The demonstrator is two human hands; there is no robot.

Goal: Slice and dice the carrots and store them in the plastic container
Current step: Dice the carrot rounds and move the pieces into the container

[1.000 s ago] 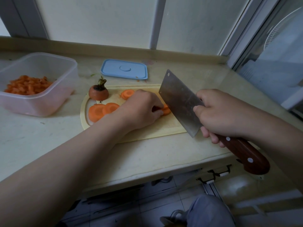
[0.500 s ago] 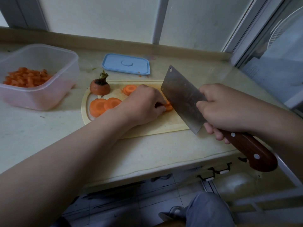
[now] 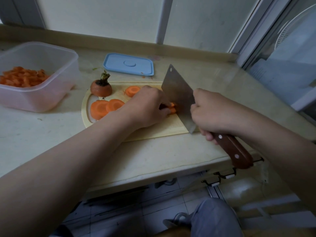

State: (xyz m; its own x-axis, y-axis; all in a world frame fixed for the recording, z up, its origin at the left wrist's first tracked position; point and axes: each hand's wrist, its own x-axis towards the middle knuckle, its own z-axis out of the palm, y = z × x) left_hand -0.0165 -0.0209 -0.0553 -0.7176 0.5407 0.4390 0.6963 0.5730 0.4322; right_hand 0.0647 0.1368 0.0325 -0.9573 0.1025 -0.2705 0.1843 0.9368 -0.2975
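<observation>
On the pale cutting board (image 3: 153, 130), my left hand (image 3: 145, 106) curls over a stack of carrot slices (image 3: 172, 108) and holds it down. My right hand (image 3: 212, 113) grips the wooden handle of a cleaver (image 3: 177, 94), whose blade stands on the board against the carrot stack. Loose round slices lie at the board's left (image 3: 106, 107) and back (image 3: 132, 90). A carrot top with its stem (image 3: 101, 88) sits at the board's back left corner. The clear plastic container (image 3: 56, 82) at the left holds diced carrot (image 3: 22, 78).
A blue lid (image 3: 128, 64) lies flat behind the board. The counter's front edge (image 3: 153, 175) runs just below the board, with hooks under it at the right. A window frame and a fan stand at the right.
The cleaver has come down from a raised, tilted pose onto the carrot stack next to my left fingers. My left hand stayed on the carrot.
</observation>
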